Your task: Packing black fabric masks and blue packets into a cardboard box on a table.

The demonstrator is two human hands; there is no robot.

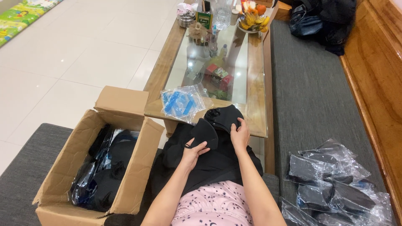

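Observation:
My left hand (194,151) grips a black fabric face mask (205,133) by its lower edge, over a pile of black cloth (209,163) on my lap. My right hand (240,134) holds a second black mask with a round valve (224,117), lifted just above the first. Both hands are close together in front of the glass table's near edge.
An open cardboard box (81,161) with bagged black items stands to my left on a grey mat. A clear bag with blue pieces (182,102) lies on the wood-framed glass table (255,83). Several bagged black masks (331,184) lie on the grey cushion at right. Fruit and bottles crowd the table's far end.

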